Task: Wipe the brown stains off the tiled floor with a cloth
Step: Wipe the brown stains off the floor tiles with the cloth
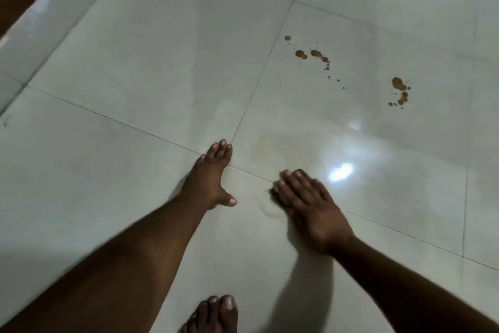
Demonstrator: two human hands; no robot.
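Both the left hand [209, 180] and right hand [307, 204] lie flat, fingers straight, on the tiled floor [135, 62]; brown stains [313, 54] dot the upper right.

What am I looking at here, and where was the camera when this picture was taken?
There is no machine here, only a person. The one picture comes from a wide-angle camera worn on the person's head, looking forward and down, so you see their own arms reaching out below you.

The left hand lies flat on the pale tiled floor, fingers straight. The right hand also lies flat, fingers together, and looks slightly blurred. Neither hand holds anything, and no cloth is in view. A bare foot shows at the bottom edge.

Farther off on the right lie two clusters of brown stains. A faint yellowish smear sits beside the right hand, and a lamp's glare shines on the tiles.
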